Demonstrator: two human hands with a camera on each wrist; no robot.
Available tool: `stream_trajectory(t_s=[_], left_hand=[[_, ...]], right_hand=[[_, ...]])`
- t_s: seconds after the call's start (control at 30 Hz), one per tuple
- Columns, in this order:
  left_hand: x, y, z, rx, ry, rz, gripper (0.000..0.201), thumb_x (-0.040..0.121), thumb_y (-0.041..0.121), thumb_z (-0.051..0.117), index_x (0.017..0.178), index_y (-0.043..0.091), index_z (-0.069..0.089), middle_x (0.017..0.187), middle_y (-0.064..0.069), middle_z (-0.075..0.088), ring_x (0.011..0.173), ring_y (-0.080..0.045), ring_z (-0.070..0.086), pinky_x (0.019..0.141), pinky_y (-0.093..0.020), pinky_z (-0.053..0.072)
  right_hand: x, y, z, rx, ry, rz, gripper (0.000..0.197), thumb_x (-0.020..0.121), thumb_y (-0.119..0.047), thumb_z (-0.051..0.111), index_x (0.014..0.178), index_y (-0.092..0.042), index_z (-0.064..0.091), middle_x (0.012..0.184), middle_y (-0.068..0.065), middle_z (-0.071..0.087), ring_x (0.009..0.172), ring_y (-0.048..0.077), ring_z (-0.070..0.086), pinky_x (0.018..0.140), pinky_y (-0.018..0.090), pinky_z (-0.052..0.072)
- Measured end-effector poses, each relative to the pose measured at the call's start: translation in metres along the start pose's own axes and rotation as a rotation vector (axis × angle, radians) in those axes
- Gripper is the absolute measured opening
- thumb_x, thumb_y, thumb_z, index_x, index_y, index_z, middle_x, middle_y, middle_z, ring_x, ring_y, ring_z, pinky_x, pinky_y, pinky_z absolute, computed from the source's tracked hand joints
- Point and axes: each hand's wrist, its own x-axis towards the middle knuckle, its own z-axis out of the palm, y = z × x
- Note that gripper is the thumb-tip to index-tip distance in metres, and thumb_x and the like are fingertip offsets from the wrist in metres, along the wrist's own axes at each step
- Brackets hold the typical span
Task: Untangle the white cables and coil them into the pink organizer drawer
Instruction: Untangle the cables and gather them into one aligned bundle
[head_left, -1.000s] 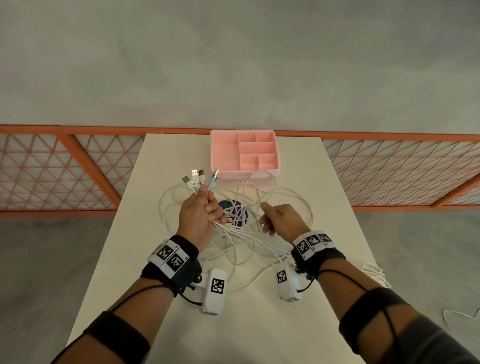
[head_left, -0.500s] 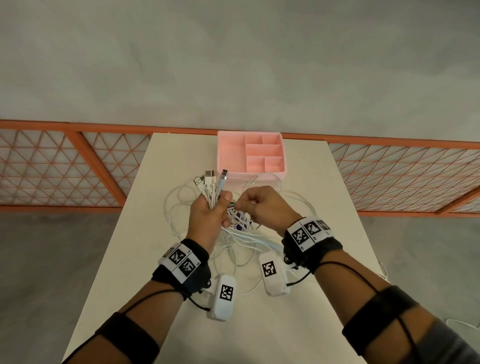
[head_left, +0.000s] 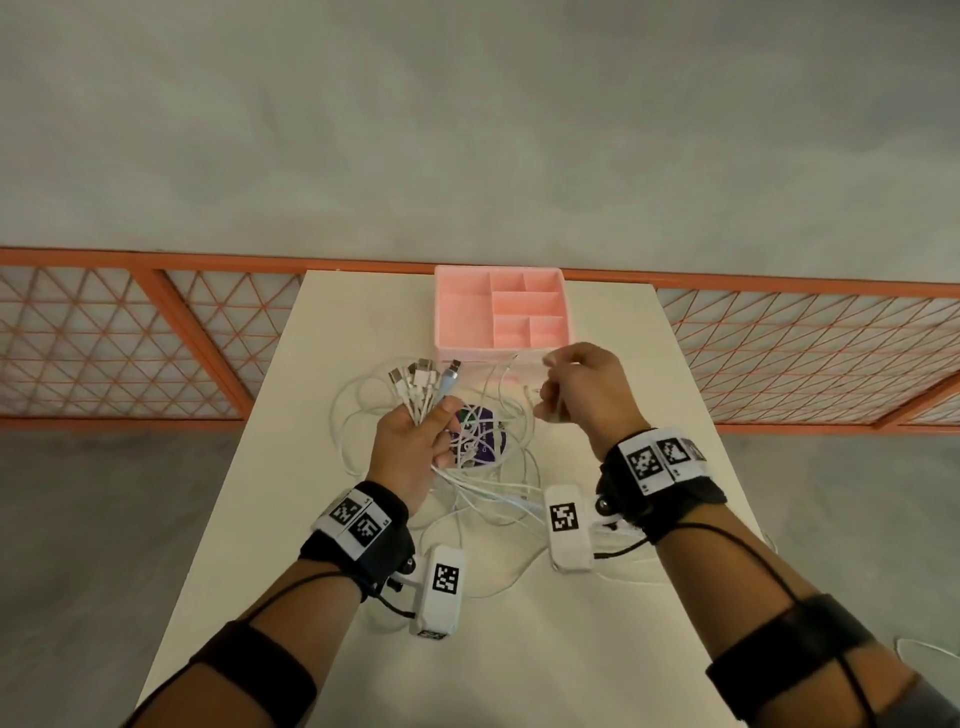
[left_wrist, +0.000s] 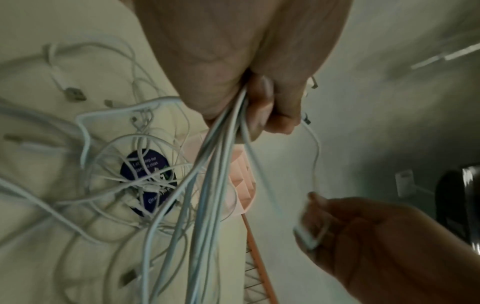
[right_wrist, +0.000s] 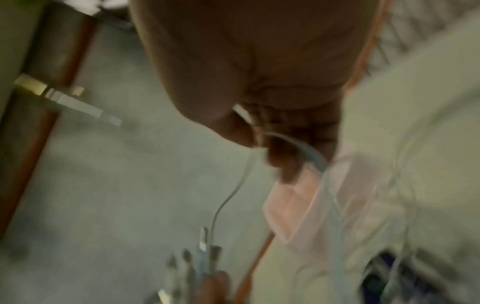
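A tangle of white cables (head_left: 488, 488) lies on the white table (head_left: 597, 649), over a round purple sticker (head_left: 480, 439). My left hand (head_left: 415, 441) grips a bundle of several cables (left_wrist: 221, 148), their plug ends (head_left: 423, 376) fanning up toward the pink organizer drawer (head_left: 501, 317). My right hand (head_left: 582, 395) is raised near the drawer's front right corner and pinches one white cable (left_wrist: 315, 156), its white plug (left_wrist: 306, 238) in the fingers. In the right wrist view, blurred, the cable (right_wrist: 233, 191) runs down from the curled fingers.
The drawer stands at the table's far edge, its several compartments holding nothing. An orange mesh railing (head_left: 130, 338) runs behind the table. More white cable (head_left: 924, 644) lies on the grey floor at lower right.
My right hand met the left hand at the bundle, took hold of one cable and has drawn it up and to the right. The left hand kept its grip on the bundle.
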Motion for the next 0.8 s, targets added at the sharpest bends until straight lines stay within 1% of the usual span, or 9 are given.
stream_trajectory(t_s=[0.07, 0.13, 0.23, 0.33, 0.47, 0.53, 0.6, 0.7, 0.8], left_hand=[[-0.001, -0.004, 0.000, 0.111, -0.006, 0.002, 0.014, 0.094, 0.010, 0.065, 0.082, 0.011, 0.072, 0.067, -0.003, 0.057, 0.044, -0.008, 0.035, 0.040, -0.021, 0.031], [-0.004, -0.010, 0.003, 0.201, -0.021, 0.011, 0.013, 0.092, 0.011, 0.068, 0.080, 0.013, 0.070, 0.065, -0.005, 0.058, 0.046, -0.011, 0.036, 0.041, -0.022, 0.030], [-0.007, -0.014, 0.008, 0.221, -0.023, 0.025, 0.012, 0.092, 0.012, 0.068, 0.080, 0.012, 0.068, 0.066, -0.008, 0.058, 0.047, -0.012, 0.036, 0.042, -0.022, 0.029], [-0.008, -0.010, 0.009, 0.173, -0.029, 0.017, 0.006, 0.093, 0.012, 0.067, 0.090, 0.007, 0.069, 0.068, -0.005, 0.060, 0.044, -0.009, 0.035, 0.041, -0.022, 0.030], [-0.002, -0.009, -0.005, 0.014, 0.037, -0.077, 0.025, 0.092, 0.016, 0.067, 0.110, -0.001, 0.065, 0.070, 0.000, 0.061, 0.046, -0.007, 0.031, 0.041, -0.019, 0.031], [-0.001, -0.010, -0.010, -0.056, 0.071, -0.100, 0.022, 0.091, 0.017, 0.068, 0.107, 0.002, 0.063, 0.070, -0.001, 0.058, 0.045, -0.007, 0.032, 0.040, -0.019, 0.032], [0.000, -0.010, -0.011, -0.073, 0.079, -0.101, 0.011, 0.092, 0.015, 0.068, 0.096, 0.005, 0.063, 0.070, -0.002, 0.056, 0.044, -0.007, 0.032, 0.039, -0.020, 0.032], [0.000, -0.010, -0.007, -0.015, 0.056, -0.080, 0.008, 0.094, 0.012, 0.065, 0.087, 0.009, 0.062, 0.069, -0.002, 0.057, 0.043, -0.007, 0.032, 0.040, -0.020, 0.032], [-0.001, -0.010, 0.001, 0.076, 0.014, -0.045, 0.008, 0.093, 0.011, 0.066, 0.086, 0.009, 0.066, 0.068, -0.003, 0.057, 0.044, -0.008, 0.033, 0.040, -0.021, 0.032]], right_hand=[[0.004, 0.009, -0.005, -0.487, 0.011, -0.117, 0.052, 0.090, -0.009, 0.053, 0.141, -0.009, 0.039, 0.125, 0.017, 0.055, 0.106, 0.031, 0.061, 0.089, 0.043, 0.054], [0.000, 0.014, -0.001, -0.832, -0.073, -0.350, 0.063, 0.091, -0.019, 0.058, 0.148, -0.015, 0.033, 0.146, 0.010, 0.040, 0.130, 0.028, 0.042, 0.107, 0.047, 0.041], [-0.005, 0.014, 0.011, -0.951, -0.289, -0.432, 0.028, 0.096, -0.031, 0.056, 0.115, -0.013, 0.066, 0.116, 0.006, 0.066, 0.106, 0.023, 0.061, 0.093, 0.044, 0.050], [-0.007, 0.014, 0.012, -0.784, -0.394, -0.361, 0.029, 0.099, -0.027, 0.054, 0.079, -0.011, 0.068, 0.067, -0.002, 0.063, 0.064, 0.015, 0.059, 0.069, 0.031, 0.049], [-0.001, -0.009, -0.001, -0.183, -0.065, -0.331, 0.029, 0.100, -0.016, 0.050, 0.075, -0.013, 0.064, 0.054, -0.011, 0.059, 0.054, 0.018, 0.045, 0.052, 0.024, 0.041], [0.011, -0.026, -0.018, 0.064, 0.129, -0.325, 0.030, 0.099, -0.012, 0.051, 0.071, -0.010, 0.061, 0.045, -0.013, 0.051, 0.049, 0.015, 0.042, 0.053, 0.025, 0.043], [0.020, -0.032, -0.033, 0.072, 0.186, -0.303, 0.030, 0.097, -0.015, 0.052, 0.069, -0.009, 0.062, 0.044, -0.011, 0.047, 0.047, 0.015, 0.042, 0.059, 0.032, 0.044], [0.032, -0.017, -0.046, -0.287, 0.230, -0.293, 0.020, 0.096, -0.016, 0.051, 0.095, -0.013, 0.070, 0.076, 0.000, 0.067, 0.069, 0.021, 0.059, 0.073, 0.038, 0.049], [0.026, 0.007, -0.044, -0.792, 0.217, -0.459, 0.049, 0.092, -0.016, 0.058, 0.140, -0.013, 0.049, 0.132, 0.013, 0.053, 0.117, 0.030, 0.051, 0.100, 0.044, 0.045]])
